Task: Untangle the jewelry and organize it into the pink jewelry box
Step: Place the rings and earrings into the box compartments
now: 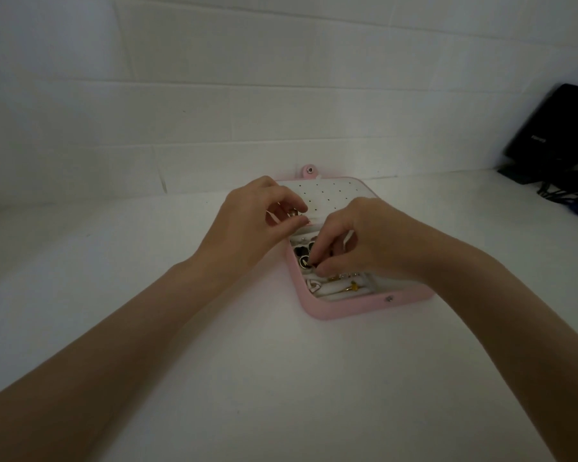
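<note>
I am seeing the pink jewelry box [331, 310] lying open on the white table [281, 378]. My right hand [354, 241] is reaching into its compartments, fingertips pinching a small piece among the black-and-white earrings [302, 256]. My left hand [251, 218], beside the box's lid, is curling around a small metal piece [292, 213].

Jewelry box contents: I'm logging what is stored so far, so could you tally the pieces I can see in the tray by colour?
In the pink jewelry box, as far as hands and dim light allow:
Black round pieces: 3
Pink-and-white piece: 1
Gold piece: 1
Total: 5
The left hand holds another small piece above the box.
</note>
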